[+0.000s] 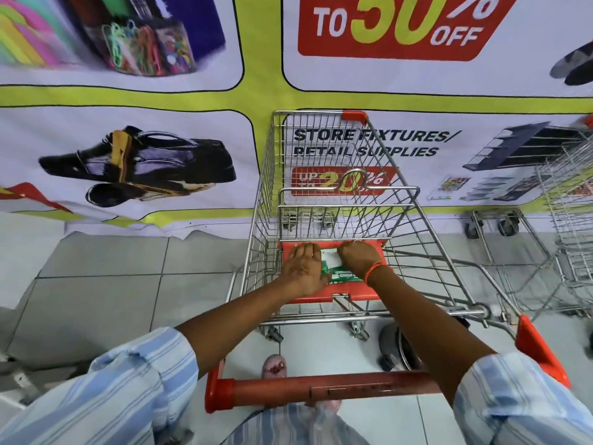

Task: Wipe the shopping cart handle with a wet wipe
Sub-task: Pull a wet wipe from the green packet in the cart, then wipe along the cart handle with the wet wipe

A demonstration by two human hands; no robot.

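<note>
The shopping cart (327,200) stands on the tiled floor (106,277), facing a big sale banner (134,149) on the wall.

On the left side of the cart seat, the left hand (303,271) lies flat on a green pack of wet wipes (340,271). Its fingers (305,250) are stretched out and pressing down, not curled around anything. This looks like it is there to keep the pack from sliding.

The pack rests on the red fold-down seat (346,292) inside the cart, between the two hands. The seat works like a little shelf, so both hands are free to work on the pack.

On the right side of the seat, the right hand (361,258) is bent over the white flap at the top of the pack. Its fingers are curled in, and I think they are pinching the flap or a wipe. The fingertips are hidden, so I cannot tell which.

The red cart handle (324,388) is nearer to the person than the seat, crossing under the arms. No hand touches it, and no wipe is out, so wiping has likely not started.

Count: two hands, one pack, one handle, and part of a second cart (568,194) to the right of the first one.
</note>
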